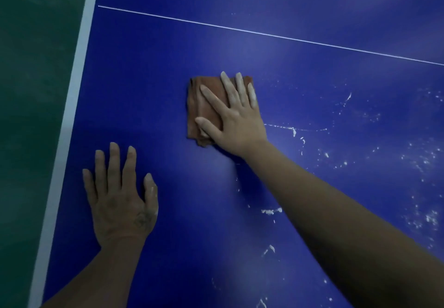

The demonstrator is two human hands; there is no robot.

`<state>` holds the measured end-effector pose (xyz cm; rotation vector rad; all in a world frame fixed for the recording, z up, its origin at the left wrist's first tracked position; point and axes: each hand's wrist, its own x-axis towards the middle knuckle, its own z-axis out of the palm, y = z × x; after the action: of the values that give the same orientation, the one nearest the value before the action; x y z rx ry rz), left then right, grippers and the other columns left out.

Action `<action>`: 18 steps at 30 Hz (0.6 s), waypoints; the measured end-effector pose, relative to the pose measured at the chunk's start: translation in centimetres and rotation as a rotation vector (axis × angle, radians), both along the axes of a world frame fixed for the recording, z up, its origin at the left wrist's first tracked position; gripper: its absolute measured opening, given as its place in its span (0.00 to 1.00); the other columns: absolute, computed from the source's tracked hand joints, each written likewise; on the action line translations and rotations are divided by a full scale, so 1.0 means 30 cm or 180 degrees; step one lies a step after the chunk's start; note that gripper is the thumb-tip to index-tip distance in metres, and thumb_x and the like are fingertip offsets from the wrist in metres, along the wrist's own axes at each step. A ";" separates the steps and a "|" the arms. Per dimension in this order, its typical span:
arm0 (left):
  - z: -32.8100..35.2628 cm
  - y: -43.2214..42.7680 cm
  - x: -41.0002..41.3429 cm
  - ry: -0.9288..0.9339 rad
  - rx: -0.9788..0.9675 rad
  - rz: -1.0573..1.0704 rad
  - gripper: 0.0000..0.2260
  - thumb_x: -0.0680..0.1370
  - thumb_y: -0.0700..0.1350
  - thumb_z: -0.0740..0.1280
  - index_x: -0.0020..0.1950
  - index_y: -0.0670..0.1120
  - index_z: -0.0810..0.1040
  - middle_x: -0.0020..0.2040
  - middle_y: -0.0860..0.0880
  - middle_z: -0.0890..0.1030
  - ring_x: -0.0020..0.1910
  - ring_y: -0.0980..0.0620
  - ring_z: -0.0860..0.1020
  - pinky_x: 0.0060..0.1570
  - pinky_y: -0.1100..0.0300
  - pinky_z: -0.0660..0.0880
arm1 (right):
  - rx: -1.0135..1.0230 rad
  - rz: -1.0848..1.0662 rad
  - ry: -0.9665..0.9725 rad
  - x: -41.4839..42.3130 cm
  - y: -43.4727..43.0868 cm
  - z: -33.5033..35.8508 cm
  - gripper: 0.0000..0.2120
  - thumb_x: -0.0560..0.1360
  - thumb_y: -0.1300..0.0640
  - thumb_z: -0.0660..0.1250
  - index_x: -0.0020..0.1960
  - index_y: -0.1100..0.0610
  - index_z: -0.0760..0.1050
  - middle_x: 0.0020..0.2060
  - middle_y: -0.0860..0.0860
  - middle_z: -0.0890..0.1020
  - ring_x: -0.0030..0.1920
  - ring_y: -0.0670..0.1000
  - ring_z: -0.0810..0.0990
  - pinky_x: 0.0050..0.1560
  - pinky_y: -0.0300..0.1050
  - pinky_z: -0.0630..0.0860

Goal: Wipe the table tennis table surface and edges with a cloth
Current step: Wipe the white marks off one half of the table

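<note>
Head view, one cloth (206, 106), two flat hands

The right hand (233, 120) lies flat over the folded rust-brown cloth (204, 106), hiding its right part and near corner. Both forearms run out past the bottom edge. The blue table tennis table (168, 55) is cut off at top, right and bottom. A dark mark (143, 220) on the back of the left hand (120, 202) is too blurred to make out. The scattered white specks (420, 211) are too small to identify.
</note>
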<state>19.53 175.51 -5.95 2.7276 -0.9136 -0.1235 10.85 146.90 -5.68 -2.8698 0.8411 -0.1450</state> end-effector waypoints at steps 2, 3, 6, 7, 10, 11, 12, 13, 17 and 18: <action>0.002 0.002 -0.001 -0.0027 -0.0020 -0.0010 0.31 0.87 0.57 0.54 0.88 0.47 0.60 0.90 0.45 0.54 0.90 0.44 0.46 0.87 0.38 0.43 | 0.0024 0.0246 -0.0046 -0.099 -0.059 0.006 0.34 0.83 0.29 0.58 0.84 0.42 0.64 0.86 0.53 0.58 0.87 0.62 0.52 0.84 0.66 0.47; 0.002 0.003 0.000 -0.0031 -0.0021 -0.0013 0.31 0.87 0.57 0.54 0.88 0.47 0.60 0.90 0.45 0.54 0.90 0.44 0.46 0.87 0.38 0.43 | 0.0056 0.0184 -0.0026 -0.146 -0.103 0.013 0.34 0.82 0.30 0.58 0.84 0.43 0.64 0.86 0.52 0.59 0.87 0.61 0.52 0.84 0.66 0.47; 0.004 0.003 -0.003 -0.0022 0.0000 -0.0003 0.31 0.87 0.58 0.53 0.88 0.47 0.59 0.90 0.46 0.52 0.90 0.45 0.45 0.87 0.38 0.42 | 0.0190 -0.0627 0.0193 -0.300 -0.242 0.039 0.35 0.81 0.28 0.54 0.85 0.40 0.61 0.87 0.50 0.56 0.87 0.60 0.49 0.85 0.65 0.45; 0.003 0.004 -0.004 -0.0036 -0.0003 0.0002 0.31 0.87 0.58 0.53 0.88 0.47 0.59 0.90 0.46 0.52 0.90 0.45 0.45 0.87 0.38 0.42 | 0.0266 -0.0979 0.0253 -0.354 -0.272 0.045 0.36 0.81 0.27 0.52 0.86 0.39 0.59 0.87 0.50 0.54 0.87 0.59 0.47 0.85 0.64 0.43; -0.001 0.005 -0.001 -0.0114 -0.0087 -0.0046 0.30 0.87 0.57 0.54 0.88 0.46 0.61 0.90 0.44 0.54 0.90 0.44 0.47 0.87 0.38 0.43 | 0.0408 -0.1852 0.0278 -0.478 -0.273 0.044 0.37 0.81 0.25 0.49 0.86 0.39 0.55 0.88 0.50 0.51 0.87 0.58 0.43 0.85 0.64 0.40; -0.001 0.006 0.001 -0.0143 -0.0105 -0.0061 0.30 0.87 0.57 0.54 0.88 0.46 0.61 0.89 0.43 0.55 0.89 0.43 0.48 0.87 0.37 0.44 | 0.0419 -0.2053 0.0287 -0.495 -0.246 0.040 0.38 0.81 0.25 0.48 0.87 0.40 0.55 0.88 0.51 0.50 0.87 0.58 0.42 0.85 0.64 0.40; 0.000 0.008 0.000 -0.0166 -0.0115 -0.0067 0.30 0.87 0.56 0.54 0.88 0.45 0.61 0.89 0.43 0.56 0.89 0.42 0.48 0.87 0.37 0.44 | 0.0434 -0.2219 0.0304 -0.503 -0.212 0.038 0.38 0.81 0.25 0.47 0.87 0.41 0.54 0.88 0.52 0.49 0.87 0.59 0.42 0.85 0.65 0.39; 0.002 0.009 -0.002 -0.0181 -0.0115 -0.0072 0.30 0.87 0.56 0.54 0.88 0.45 0.62 0.89 0.43 0.56 0.89 0.42 0.49 0.87 0.36 0.45 | 0.0459 -0.2348 0.0326 -0.504 -0.175 0.036 0.39 0.82 0.25 0.47 0.87 0.42 0.53 0.88 0.53 0.48 0.87 0.59 0.41 0.85 0.65 0.39; 0.015 0.009 -0.003 -0.0124 -0.0097 -0.0093 0.30 0.87 0.56 0.54 0.88 0.45 0.62 0.89 0.42 0.56 0.89 0.41 0.50 0.86 0.36 0.47 | 0.0501 -0.2337 0.0506 -0.499 -0.096 0.058 0.39 0.82 0.25 0.45 0.88 0.42 0.50 0.88 0.52 0.42 0.87 0.58 0.36 0.84 0.66 0.34; 0.021 0.018 -0.009 -0.0099 -0.0100 -0.0132 0.29 0.88 0.55 0.54 0.88 0.44 0.61 0.89 0.42 0.56 0.89 0.41 0.50 0.86 0.36 0.48 | 0.0479 -0.2237 0.0566 -0.500 -0.106 0.070 0.40 0.82 0.25 0.44 0.88 0.43 0.50 0.88 0.52 0.41 0.86 0.58 0.35 0.83 0.67 0.34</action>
<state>19.26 176.04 -5.32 2.6897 -0.9727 -0.0741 -4.16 143.73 -3.57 -2.3491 1.7737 0.0988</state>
